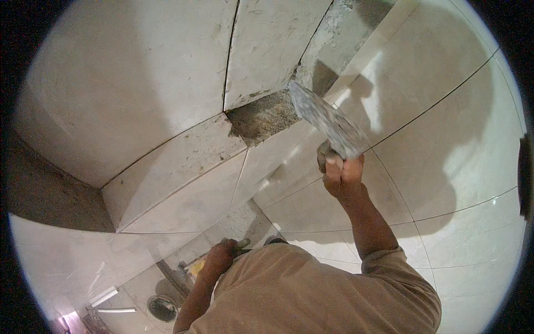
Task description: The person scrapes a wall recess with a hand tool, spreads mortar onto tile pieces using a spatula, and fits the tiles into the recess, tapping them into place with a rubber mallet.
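My right hand (342, 172) is closed round the handle of a trowel (328, 119). The trowel's blade is grey, mortar-smeared and a little blurred. Its far end lies over the right edge of a rough gap (264, 117) between pale tiles, where bare grey-brown mortar shows; whether it touches cannot be told. Low down, close to my body, my left hand (222, 256) is closed, with a short grey-green piece (242, 244) sticking out past the fingers. What that piece belongs to is hidden.
Large pale wall tiles (428, 145) rise on the right. Beyond the gap are stained tiles (183, 55) and a bare grey strip (322, 44). A dark recess (50, 189) opens at left. Below lie a round bucket (162, 308), white strips (104, 296) and a yellow item (196, 266).
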{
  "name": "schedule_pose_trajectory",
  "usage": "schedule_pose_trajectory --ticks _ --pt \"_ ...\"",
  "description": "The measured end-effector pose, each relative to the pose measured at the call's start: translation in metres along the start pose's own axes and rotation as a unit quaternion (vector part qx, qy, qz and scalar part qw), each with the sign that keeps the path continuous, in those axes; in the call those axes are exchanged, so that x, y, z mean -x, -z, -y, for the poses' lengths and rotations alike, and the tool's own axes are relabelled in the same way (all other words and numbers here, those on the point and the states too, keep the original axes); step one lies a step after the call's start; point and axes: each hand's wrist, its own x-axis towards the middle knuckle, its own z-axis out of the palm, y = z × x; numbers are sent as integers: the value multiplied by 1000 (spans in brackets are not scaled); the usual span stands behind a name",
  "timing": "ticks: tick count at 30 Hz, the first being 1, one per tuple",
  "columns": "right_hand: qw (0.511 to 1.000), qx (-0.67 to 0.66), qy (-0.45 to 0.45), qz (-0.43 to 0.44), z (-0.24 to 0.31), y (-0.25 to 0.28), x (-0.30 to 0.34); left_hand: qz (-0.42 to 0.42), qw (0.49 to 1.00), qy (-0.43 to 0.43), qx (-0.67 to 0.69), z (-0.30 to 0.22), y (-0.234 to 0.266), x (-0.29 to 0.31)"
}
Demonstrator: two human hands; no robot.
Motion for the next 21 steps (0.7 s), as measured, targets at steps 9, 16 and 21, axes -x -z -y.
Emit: schedule_pose_trajectory --ticks 9,16,21 --pt "1000 -21 16 15 19 -3 0 39 998 34 -27 -3 -3 -3" --pt "998 15 -30 59 16 -4 -11 4 999 -10 -33 0 -3 2" --pt "987 11 -133 87 23 -6 -18 -3 999 -43 -17 -17 2 5"
